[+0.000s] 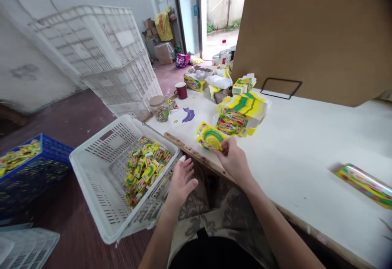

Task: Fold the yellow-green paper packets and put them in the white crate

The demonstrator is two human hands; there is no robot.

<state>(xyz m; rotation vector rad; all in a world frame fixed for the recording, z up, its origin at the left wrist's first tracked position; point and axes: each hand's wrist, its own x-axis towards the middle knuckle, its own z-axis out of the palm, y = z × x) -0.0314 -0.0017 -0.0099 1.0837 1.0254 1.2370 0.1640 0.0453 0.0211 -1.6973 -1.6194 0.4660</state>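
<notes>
A yellow and green printed carton (210, 136), which looks flat, is pinched at its near right corner by my right hand (233, 158) over the table's front edge. My left hand (183, 177) is empty, palm up with fingers apart, beside the rim of a white plastic crate (102, 230). Something white covers one of its fingertips. Inside the crate lies a loose heap of small yellow-green boxes (150, 171). Just beyond the held carton, a fanned stack of matching cartons (241, 110) rests on the white table (294, 146).
Left of the table stand tall stacked white crates (122, 69) and a blue crate (36, 175) with more small boxes. A lidded jar (159, 107) and red mug (181, 90) sit near the table's left edge. A shiny wrapped pack (366, 183) lies right; a large cardboard sheet (312, 36) rises behind.
</notes>
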